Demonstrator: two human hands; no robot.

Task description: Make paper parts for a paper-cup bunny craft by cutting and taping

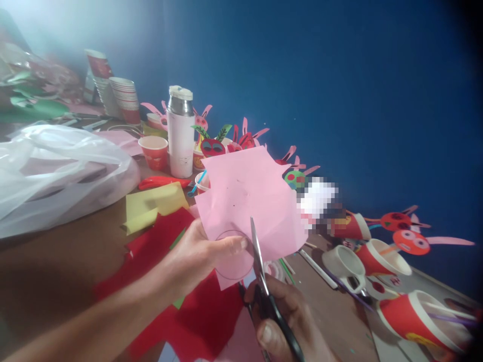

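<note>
Plastic bag: a white, see-through bag (pixel 71 176) sits at the far left of the table (pixel 320 311).
Cup stack: paper cups (pixel 126 98) stand nested behind the bag, toward the blue wall (pixel 358 100).
Single cup: a red and white cup (pixel 154 153) stands upright just left of the white flask (pixel 181 141), which is also upright.
Red-handled tool: it lies (pixel 162 182) in front of the flask, near the yellow paper (pixel 156 206).
Red paper: pieces (pixel 206 317) lie beneath and around the left forearm.
Left hand: the left hand (pixel 209 246) pinches the pink sheet, thumb on top across the drawn circle (pixel 234 269), the other fingers mostly hidden.
Pink sheet: the pink sheet (pixel 252 191) is held up above the table, its edges cut unevenly, the circle near its lower edge.
Scissors: the scissors (pixel 264 274) point away from the person, one blade lying over the sheet just right of the left thumb; the other blade is not clear.
Right hand: the right hand (pixel 290 311) is closed round the black handles, thumb bent.
Paper faces: a red face with green ears (pixel 213 147) is behind the sheet; an orange one (pixel 411 242) is at the right.
Mug: a white mug (pixel 344 266) lies tilted near the tipped red cups (pixel 411 319).
</note>
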